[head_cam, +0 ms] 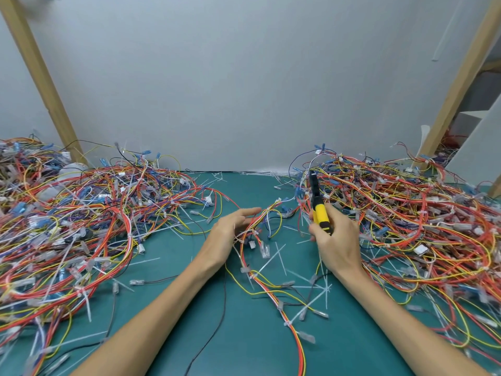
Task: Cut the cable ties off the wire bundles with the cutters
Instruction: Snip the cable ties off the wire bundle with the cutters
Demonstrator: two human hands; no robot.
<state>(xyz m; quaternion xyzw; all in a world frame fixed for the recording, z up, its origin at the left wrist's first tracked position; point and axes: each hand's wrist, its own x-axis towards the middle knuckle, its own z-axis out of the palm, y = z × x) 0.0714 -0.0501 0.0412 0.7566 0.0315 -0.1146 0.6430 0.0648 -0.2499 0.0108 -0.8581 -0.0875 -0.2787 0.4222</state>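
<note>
At the middle of the bench (pixel 244 348), the left hand (pixel 230 237), fingers (pixel 250 212) straight, is steadying the wire bundle (pixel 253 226); the right hand (pixel 337 242) is gripping the cutters (pixel 320 213), best slipped under a cable tie (pixel 287 323), clear of wires.

Lighting: bright, even, soft; your view has faint shadows, no glare. Wide-angle bending and slight blur at edges.
</note>
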